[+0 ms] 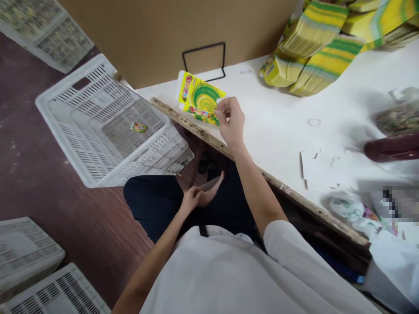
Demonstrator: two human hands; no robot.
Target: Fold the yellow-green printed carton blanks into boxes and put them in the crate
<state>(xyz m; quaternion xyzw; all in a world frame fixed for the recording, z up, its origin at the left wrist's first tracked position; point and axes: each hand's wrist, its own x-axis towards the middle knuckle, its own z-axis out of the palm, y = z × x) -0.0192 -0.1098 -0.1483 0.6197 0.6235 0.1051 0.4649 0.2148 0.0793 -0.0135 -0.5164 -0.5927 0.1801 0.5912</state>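
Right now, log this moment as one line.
Right hand: pinching yellow-green carton near tabletop edge | Left hand: lowered beside bare foot | White perforated crate: small packet inside | Stacked cartons: on tabletop

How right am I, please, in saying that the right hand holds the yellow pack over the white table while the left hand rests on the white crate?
One part is wrong: the left hand is not on the white crate. The head view shows it low, close to the bare foot. The right hand does hold the yellow pack over the white table.
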